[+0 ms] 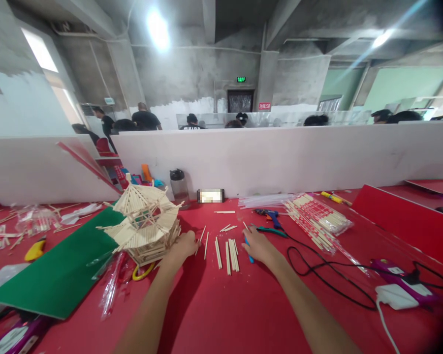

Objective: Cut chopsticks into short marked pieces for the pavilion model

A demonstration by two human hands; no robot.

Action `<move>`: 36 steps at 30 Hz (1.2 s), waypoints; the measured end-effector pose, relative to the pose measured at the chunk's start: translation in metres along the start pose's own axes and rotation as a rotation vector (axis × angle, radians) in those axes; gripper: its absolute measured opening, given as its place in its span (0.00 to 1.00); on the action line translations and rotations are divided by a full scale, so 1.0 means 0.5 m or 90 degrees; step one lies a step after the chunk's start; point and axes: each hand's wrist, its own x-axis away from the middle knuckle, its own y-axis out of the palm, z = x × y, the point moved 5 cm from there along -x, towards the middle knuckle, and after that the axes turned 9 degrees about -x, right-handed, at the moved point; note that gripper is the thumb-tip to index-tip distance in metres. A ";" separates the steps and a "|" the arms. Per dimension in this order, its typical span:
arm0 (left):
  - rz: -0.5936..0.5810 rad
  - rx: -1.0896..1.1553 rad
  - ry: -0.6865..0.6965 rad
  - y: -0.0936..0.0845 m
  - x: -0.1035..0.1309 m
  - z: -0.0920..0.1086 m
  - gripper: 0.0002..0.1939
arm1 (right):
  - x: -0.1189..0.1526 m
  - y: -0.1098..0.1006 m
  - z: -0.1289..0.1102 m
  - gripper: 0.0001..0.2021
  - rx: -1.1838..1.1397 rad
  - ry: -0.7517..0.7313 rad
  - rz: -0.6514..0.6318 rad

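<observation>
Beside the wooden stick pavilion model [147, 223], my left hand [187, 246] has its fingers bent down around a thin wooden stick [202, 235]. Another stick [206, 246] lies just to its right. My right hand [257, 243] is over a blue tool [248, 250], with a short stick [245, 226] at its fingertips; its exact hold is unclear. Several cut sticks [232, 255] lie side by side between my hands, and shorter pieces [228, 228] rest behind them.
A blue glue gun [273, 216], teal-handled pliers [271, 231], bundled sticks [317, 219] and a looping black cable [328, 290] lie right. A green board [59, 265] is left. A bottle [178, 186] and phone [210, 195] stand by the white partition [280, 157]. People are beyond.
</observation>
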 end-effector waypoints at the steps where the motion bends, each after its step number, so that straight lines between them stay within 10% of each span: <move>1: -0.007 -0.002 0.004 0.002 0.003 0.004 0.16 | 0.001 0.006 0.005 0.16 0.001 0.003 -0.019; 23: -0.006 0.013 0.036 -0.032 0.031 0.032 0.11 | 0.006 -0.001 -0.048 0.10 -0.173 -0.146 0.035; 36: 0.022 0.542 0.357 -0.050 0.067 0.171 0.07 | -0.015 0.012 -0.067 0.14 -0.875 -0.088 0.017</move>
